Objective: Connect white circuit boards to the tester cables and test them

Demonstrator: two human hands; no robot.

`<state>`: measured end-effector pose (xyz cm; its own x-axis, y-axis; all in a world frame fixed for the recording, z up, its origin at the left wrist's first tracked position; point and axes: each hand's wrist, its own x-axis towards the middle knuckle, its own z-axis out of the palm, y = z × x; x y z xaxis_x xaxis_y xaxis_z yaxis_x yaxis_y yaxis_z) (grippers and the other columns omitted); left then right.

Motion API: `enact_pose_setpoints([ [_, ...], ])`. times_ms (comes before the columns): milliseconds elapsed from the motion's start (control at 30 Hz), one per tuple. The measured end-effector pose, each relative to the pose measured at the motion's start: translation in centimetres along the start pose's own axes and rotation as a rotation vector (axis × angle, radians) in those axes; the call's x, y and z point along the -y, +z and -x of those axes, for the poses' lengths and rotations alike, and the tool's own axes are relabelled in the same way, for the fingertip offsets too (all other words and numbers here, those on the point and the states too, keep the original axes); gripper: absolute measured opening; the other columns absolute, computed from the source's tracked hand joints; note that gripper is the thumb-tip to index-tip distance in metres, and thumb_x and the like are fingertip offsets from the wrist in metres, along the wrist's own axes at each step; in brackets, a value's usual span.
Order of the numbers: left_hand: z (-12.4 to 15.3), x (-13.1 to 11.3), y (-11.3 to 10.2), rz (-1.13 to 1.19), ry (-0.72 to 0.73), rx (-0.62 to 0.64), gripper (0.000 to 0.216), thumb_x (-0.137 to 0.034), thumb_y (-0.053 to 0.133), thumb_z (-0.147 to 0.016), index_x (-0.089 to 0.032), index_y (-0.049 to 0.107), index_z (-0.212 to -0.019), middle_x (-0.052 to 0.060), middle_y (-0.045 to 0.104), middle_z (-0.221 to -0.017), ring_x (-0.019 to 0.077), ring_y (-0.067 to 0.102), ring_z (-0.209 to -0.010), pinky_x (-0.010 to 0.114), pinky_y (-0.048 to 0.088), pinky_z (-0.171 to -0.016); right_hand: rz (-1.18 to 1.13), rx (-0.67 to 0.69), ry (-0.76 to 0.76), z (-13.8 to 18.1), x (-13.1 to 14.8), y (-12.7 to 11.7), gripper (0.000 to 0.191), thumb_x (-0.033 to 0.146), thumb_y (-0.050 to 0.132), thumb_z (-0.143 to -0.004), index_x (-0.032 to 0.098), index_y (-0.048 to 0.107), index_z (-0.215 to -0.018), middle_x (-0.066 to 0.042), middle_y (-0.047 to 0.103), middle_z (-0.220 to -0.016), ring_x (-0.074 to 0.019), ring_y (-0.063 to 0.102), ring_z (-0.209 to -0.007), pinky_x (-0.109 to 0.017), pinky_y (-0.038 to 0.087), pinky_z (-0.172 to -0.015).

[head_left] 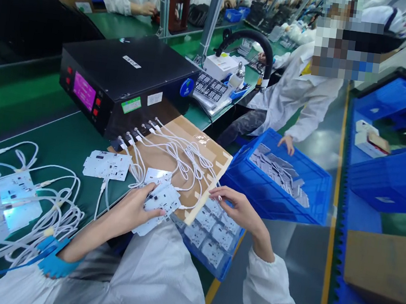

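Observation:
My left hand (132,210) is closed on a small stack of white circuit boards (160,201) at the near edge of the green bench, thumb on top. My right hand (235,205) reaches over the bench edge, fingers curled at the end of a white cable (187,162) by the brown cardboard sheet (191,131). Below it a blue bin (223,268) holds several more white boards. Several white cables run from a black test box (131,76) with a pink screen across the cardboard.
More white boards (107,165) and looped cables (52,202) lie on the green bench to the left. A large blue crate of parts (278,173) stands to the right, a co-worker's hand (287,143) on its rim. Blue crates and a cardboard box (384,270) line the right side.

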<state>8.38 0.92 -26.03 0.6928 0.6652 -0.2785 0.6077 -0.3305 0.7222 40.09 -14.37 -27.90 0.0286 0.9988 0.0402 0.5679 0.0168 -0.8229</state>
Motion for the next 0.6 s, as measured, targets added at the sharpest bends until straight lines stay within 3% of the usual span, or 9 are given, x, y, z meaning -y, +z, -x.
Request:
enact_pose_setpoints([
  [133,0.0,-0.6,-0.1,0.096,-0.056,-0.057,0.050,-0.059,0.076,-0.079,-0.020,0.063,-0.106,0.005,0.072,-0.094,0.0243,0.066,-0.082,0.035,0.050,-0.075,0.162,0.003,-0.074,0.6,0.0,0.5,0.030,0.023,0.048,-0.105,0.027,0.073,-0.121,-0.011,0.073,-0.128,-0.0233,0.072,-0.118,-0.042,0.059,-0.103],
  [333,-0.3,-1.1,0.0,0.221,-0.132,-0.055,0.057,-0.062,0.075,-0.078,-0.018,0.062,-0.110,0.011,0.074,-0.107,0.0302,0.070,-0.097,0.041,0.055,-0.084,0.177,-0.002,-0.168,0.2,0.8,3.1,0.037,0.026,0.054,-0.105,0.030,0.061,-0.141,-0.013,0.064,-0.138,-0.0252,0.067,-0.126,-0.042,0.061,-0.102],
  [467,-0.3,-1.2,0.5,0.335,-0.128,-0.069,0.059,-0.059,0.074,-0.082,-0.018,0.059,-0.120,0.013,0.073,-0.120,0.0317,0.071,-0.109,0.045,0.055,-0.093,0.225,0.091,-0.220,-0.5,1.1,5.3,0.026,0.029,0.054,-0.106,0.027,0.065,-0.130,-0.013,0.068,-0.133,-0.0256,0.068,-0.124,-0.043,0.060,-0.103],
  [600,-0.4,-0.8,0.8,0.384,-0.144,-0.126,0.068,-0.059,0.076,-0.082,-0.019,0.055,-0.132,0.014,0.071,-0.129,0.0327,0.069,-0.118,0.046,0.054,-0.100,0.343,0.217,-0.245,-1.3,1.2,5.9,0.026,0.020,0.044,-0.108,0.024,0.066,-0.122,-0.011,0.071,-0.121,-0.0192,0.074,-0.098,-0.030,0.060,-0.080],
])
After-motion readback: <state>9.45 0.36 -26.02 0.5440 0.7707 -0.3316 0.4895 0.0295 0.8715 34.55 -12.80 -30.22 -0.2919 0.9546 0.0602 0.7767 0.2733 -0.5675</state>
